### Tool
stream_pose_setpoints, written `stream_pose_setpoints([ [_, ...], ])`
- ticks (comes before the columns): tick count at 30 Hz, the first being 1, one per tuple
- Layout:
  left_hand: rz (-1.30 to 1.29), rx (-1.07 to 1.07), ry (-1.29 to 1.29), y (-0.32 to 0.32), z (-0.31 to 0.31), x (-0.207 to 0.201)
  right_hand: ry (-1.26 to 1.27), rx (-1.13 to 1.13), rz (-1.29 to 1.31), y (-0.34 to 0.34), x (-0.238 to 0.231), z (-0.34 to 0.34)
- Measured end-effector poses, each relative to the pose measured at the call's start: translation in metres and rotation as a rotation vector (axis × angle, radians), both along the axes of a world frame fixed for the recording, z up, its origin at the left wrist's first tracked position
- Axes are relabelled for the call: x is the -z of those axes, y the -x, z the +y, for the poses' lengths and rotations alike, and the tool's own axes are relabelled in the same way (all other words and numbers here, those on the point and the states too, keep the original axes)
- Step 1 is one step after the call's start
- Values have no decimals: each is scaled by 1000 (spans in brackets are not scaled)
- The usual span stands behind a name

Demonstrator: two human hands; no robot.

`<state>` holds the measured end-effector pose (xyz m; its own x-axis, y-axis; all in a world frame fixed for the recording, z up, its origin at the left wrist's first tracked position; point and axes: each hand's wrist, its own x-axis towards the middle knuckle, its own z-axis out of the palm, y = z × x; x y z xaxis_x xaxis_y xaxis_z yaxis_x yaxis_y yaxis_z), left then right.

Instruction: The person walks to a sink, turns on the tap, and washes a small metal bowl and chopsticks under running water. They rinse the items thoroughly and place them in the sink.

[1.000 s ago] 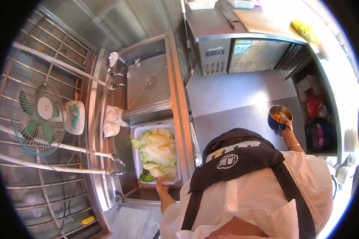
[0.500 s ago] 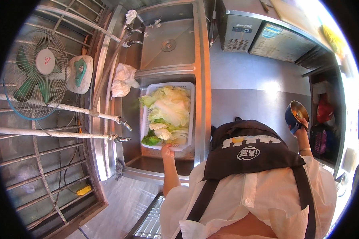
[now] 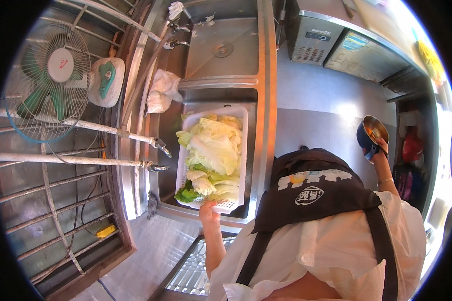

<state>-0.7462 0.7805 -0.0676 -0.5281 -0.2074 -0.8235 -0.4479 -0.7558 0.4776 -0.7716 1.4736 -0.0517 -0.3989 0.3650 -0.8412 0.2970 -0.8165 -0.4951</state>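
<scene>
My left hand (image 3: pixel 209 211) has its fingers closed over the near rim of a white plastic basket (image 3: pixel 244 155). Pale green and yellow cabbage leaves (image 3: pixel 213 148) fill the basket, with darker leaves at its near left corner. The basket sits in the near sink basin (image 3: pixel 248 98), its near end close to that basin's front edge. Far out to the right, my right hand (image 3: pixel 380 149) grips a round metal bowl (image 3: pixel 362 136), dark blue outside. Something orange-brown shows inside the bowl, too small to make out.
A second sink basin (image 3: pixel 243 40) lies beyond. Taps (image 3: pixel 159 167) and a white plastic bag (image 3: pixel 163 90) line the left side. A green fan (image 3: pixel 60 65) hangs by the barred window. At the right stand a steel cabinet (image 3: pixel 366 55) and an open shelf holding a red thing (image 3: pixel 412 145).
My left hand has drawn the basket of cabbage toward me, nearer the basin's front edge. The bowl stays in my right hand, slightly tilted differently. The whole view has shifted a little.
</scene>
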Motion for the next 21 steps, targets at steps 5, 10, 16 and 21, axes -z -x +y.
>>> stream_pose_setpoints([
  [5,9,-7,-20,-25,18,-40,75,-77,29,38,14,-4],
  [10,178,96,-79,-32,53,-80,-11,-120,57,87,28,-5],
  [16,103,41,122,0,112,-142,58,-223,101,155,35,12],
  [21,134,72,210,78,195,-186,81,-232,103,211,53,54],
])
